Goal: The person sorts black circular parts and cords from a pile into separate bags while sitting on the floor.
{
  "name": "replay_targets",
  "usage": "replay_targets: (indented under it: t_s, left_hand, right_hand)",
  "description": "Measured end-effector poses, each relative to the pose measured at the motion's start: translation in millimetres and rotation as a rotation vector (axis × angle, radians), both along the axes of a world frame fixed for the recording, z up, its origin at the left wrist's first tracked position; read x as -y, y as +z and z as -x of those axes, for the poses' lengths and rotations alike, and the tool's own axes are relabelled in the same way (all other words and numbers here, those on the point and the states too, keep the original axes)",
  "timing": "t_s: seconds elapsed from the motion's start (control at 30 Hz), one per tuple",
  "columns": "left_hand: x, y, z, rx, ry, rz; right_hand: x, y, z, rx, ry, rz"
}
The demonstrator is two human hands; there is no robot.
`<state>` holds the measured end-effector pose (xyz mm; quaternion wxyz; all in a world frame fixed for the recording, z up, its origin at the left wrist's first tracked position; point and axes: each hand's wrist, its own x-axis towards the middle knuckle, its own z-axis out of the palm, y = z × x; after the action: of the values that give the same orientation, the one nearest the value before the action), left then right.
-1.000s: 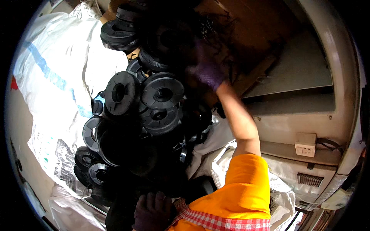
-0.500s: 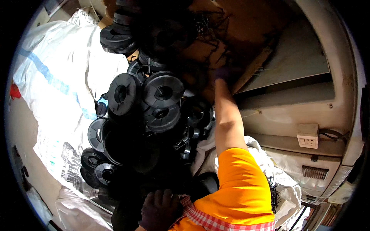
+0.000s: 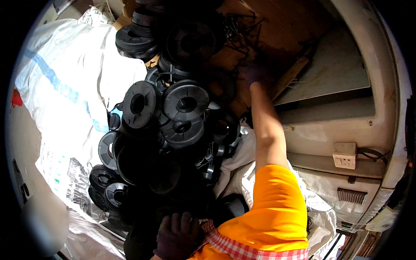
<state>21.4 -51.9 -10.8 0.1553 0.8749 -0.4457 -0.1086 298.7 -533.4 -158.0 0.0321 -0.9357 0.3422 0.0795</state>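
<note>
My right arm, in an orange sleeve, stretches up to the far right. Its dark-gloved right hand (image 3: 256, 73) is over a shaded brown board (image 3: 277, 26), beside thin black plastic sprue pieces (image 3: 240, 32). Deep shadow hides its fingers and anything in them. My left hand (image 3: 180, 232), in a dark glove, lies low in the middle, close to my checked apron (image 3: 229, 240). Its fingers are slightly bent and apart, with nothing visible in them. Ahead of it spreads a heap of black plastic spools (image 3: 186, 102).
Left of the heap lies a big white woven sack (image 3: 78, 65) with a blue stripe. On the right stands a pale machine housing (image 3: 329, 130) with a socket box (image 3: 345, 156). More white sacking (image 3: 242, 173) lies under my right arm. Stacked black spools (image 3: 136, 41) stand at the far left.
My right hand has shifted slightly right and farther away, and its forearm has swung right. The left hand stays nearly in place. A pale blur has appeared at the lower left.
</note>
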Motion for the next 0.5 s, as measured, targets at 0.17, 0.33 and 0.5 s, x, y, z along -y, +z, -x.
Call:
replay_targets:
  t_s: [0.17, 0.33, 0.5]
  left_hand:
    - [1, 3, 1, -0.005, 0.026, -0.054]
    - [4, 0, -2, -0.061, -0.027, 0.008]
    - [6, 1, -5, -0.043, -0.031, 0.031]
  right_hand:
    - [-79, -13, 13, 0.561, 0.029, -0.201]
    - [-70, -20, 19, 0.496, -0.034, 0.341]
    - [-56, -48, 6, 0.582, 0.406, -0.542]
